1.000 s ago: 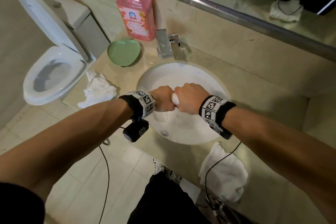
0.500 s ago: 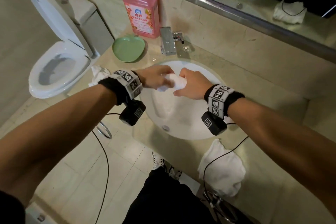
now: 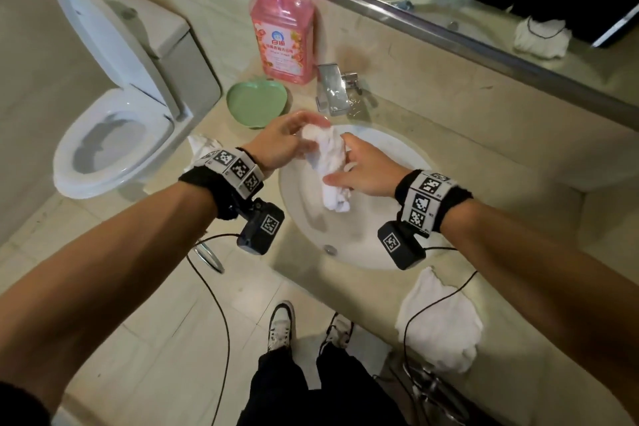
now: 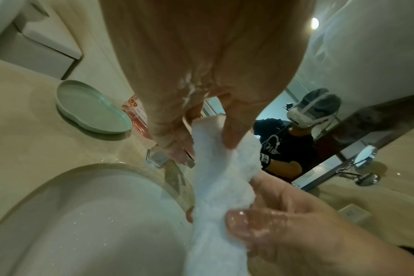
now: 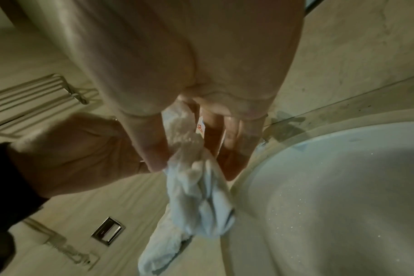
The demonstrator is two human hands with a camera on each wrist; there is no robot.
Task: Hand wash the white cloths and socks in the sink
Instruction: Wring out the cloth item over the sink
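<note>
left hand [image 3: 281, 145] grip: pinching top of wet white cloth [image 3: 328, 166] | right hand [image 3: 366, 168] grip: pinching its middle | cloth: hanging above sink [image 3: 373, 239] basin, far-left part | tabletop [image 3: 501, 162]: second white cloth [image 3: 439, 322] near right, another [image 3: 202, 145] left of sink, green dish [image 3: 256, 104], pink soap bottle [image 3: 283, 34] far

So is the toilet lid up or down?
Up: the toilet lid stands raised against the tank, leaving the seat and bowl uncovered.
</note>
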